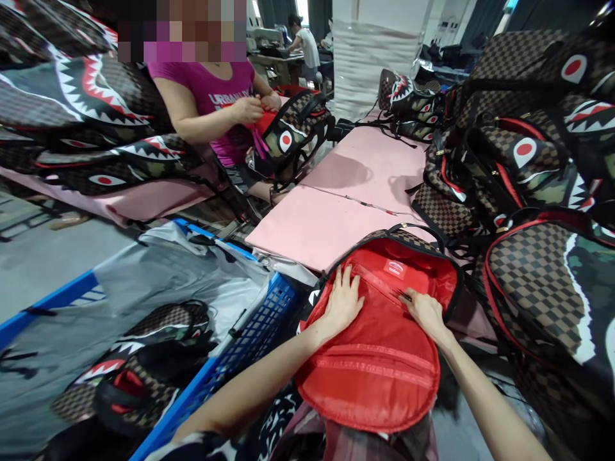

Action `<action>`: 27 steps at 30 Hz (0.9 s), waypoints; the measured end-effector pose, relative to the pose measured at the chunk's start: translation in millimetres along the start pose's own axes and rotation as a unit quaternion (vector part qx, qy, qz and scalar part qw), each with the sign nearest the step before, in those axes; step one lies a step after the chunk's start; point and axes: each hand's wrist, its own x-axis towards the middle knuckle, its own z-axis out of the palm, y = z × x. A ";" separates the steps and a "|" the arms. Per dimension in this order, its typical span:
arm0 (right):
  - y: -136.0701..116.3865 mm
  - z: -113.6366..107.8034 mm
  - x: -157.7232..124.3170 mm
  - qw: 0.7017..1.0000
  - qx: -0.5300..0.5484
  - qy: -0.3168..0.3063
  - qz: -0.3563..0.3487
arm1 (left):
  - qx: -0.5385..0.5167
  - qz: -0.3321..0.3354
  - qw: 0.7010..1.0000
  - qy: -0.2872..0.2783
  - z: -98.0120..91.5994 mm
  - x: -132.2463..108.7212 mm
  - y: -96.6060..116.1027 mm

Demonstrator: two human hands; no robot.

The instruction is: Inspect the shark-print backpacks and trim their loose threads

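Bright even indoor light, windows blown out at top centre, soft shadows on pink table [336, 224], strong wide-angle bending at edges, face pixelated

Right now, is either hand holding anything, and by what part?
Left hand lies flat on the backpack's red lining, gripping nothing. Right hand pinches something at the lining's zipper line.

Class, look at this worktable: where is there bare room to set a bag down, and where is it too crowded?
The pink table is bare in its middle, bordered by the co-worker's bag on the left, the pile of backpacks on the right and the open backpack in front. The left hand and right hand rest on that bag's red lining. The right side and the blue crate are crowded.
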 end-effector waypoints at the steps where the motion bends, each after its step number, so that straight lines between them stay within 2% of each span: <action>1: 0.2 0.4 -0.9 1.000 -0.001 0.003 -0.004 | 0.005 0.006 1.000 -0.023 1.3 1.1 0.5; 4: 0.9 2.0 -2.2 1.000 -0.002 0.008 -0.012 | 0.034 0.057 0.993 -0.095 7.5 4.8 2.5; 7: 2.9 -1.8 6.5 0.999 0.017 0.007 -0.049 | 0.067 0.073 0.987 -0.122 14.7 8.5 5.8; 9: 6.4 -12.9 22.6 0.995 0.034 0.009 -0.089 | 0.078 0.074 0.986 -0.131 18.6 11.1 8.4; 11: 13.0 -31.9 47.0 0.987 0.077 0.038 -0.136 | 0.084 0.076 0.984 -0.137 20.5 13.5 10.0; 13: 21.9 -54.6 75.0 0.963 0.177 0.101 -0.177 | 0.086 0.076 0.983 -0.143 20.3 15.0 10.4; 15: 30.6 -74.2 99.3 0.924 0.302 0.147 -0.183 | 0.087 0.072 0.982 -0.149 19.4 15.1 10.1; 18: 38.2 -89.0 114.6 0.872 0.428 0.145 -0.186 | 0.089 0.065 0.981 -0.158 20.8 13.0 11.7; 20: 41.7 -90.0 105.7 0.843 0.483 0.137 -0.192 | 0.083 0.063 0.982 -0.158 22.7 11.6 14.5; 23: 54.0 -79.3 64.0 0.796 0.559 0.150 -0.179 | 0.037 0.043 0.986 -0.157 15.8 16.6 13.8; 25: 66.7 -58.0 22.7 0.756 0.611 0.193 -0.134 | -0.093 0.035 0.976 -0.192 -2.4 28.7 3.1; 26: 72.5 -41.5 0.4 0.732 0.637 0.227 -0.089 | -0.186 0.034 0.959 -0.212 -15.1 37.1 -6.2; 27: 76.9 -21.1 -21.4 0.704 0.655 0.273 -0.025 | -0.316 0.051 0.915 -0.245 -28.6 46.0 -17.8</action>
